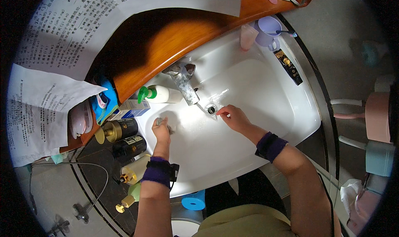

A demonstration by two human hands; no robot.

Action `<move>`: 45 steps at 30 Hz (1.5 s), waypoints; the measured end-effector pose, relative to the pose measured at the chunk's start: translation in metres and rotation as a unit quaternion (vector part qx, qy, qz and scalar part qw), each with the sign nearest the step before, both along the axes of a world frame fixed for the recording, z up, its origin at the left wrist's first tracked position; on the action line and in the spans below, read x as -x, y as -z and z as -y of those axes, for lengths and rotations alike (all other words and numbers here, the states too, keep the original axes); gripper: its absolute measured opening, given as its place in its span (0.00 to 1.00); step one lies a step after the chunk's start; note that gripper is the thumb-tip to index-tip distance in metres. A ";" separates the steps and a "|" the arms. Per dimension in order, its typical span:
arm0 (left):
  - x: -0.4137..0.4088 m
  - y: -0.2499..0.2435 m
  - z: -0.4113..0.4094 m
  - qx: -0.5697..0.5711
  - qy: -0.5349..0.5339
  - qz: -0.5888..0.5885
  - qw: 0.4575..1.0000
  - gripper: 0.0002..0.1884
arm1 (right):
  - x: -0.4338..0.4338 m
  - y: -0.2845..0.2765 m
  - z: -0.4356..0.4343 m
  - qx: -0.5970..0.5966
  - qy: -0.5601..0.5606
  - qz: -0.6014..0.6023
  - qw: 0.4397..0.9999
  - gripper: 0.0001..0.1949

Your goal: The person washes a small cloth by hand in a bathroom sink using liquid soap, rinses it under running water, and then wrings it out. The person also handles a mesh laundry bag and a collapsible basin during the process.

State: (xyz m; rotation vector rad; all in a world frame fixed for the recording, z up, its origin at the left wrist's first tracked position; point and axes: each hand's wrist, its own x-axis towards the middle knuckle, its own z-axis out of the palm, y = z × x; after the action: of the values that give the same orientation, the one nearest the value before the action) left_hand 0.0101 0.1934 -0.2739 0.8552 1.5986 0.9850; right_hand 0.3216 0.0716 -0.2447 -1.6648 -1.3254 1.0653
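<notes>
A white washbasin (pixel 249 90) lies before me, with a worn metal faucet (pixel 184 84) reaching over it. Near the round drain (pixel 211 109), my right hand (pixel 234 118) has its thumb and index finger close together at the drain's right edge; whether they pinch anything cannot be told. On the basin's left side, my left hand (pixel 161 129) is closed around a small greyish item (pixel 159 121), which is mostly hidden by the fingers. Purple bands with black straps wrap both wrists. A white pump bottle with a green head (pixel 162 94) lies between the faucet and my left hand.
Several bottles, one of them black (pixel 129 146), line the left rim. A lilac mug (pixel 268 29) with a toothbrush, a pink cup (pixel 248 37) and a black tube (pixel 288 67) are at the far right rim. Printed paper sheets (pixel 71 34) hang over the wooden shelf (pixel 174 40).
</notes>
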 end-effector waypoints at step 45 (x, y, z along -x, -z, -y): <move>-0.137 -0.055 0.028 0.056 0.092 0.163 0.981 0.12 | -0.017 0.019 -0.044 0.141 0.090 -0.344 0.924 0.10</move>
State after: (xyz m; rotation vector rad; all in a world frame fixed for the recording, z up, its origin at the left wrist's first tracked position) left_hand 0.1475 0.1652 -0.2188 0.7092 1.2587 0.8467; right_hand 0.3383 0.1161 -0.2637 -1.3654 -0.5711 1.5872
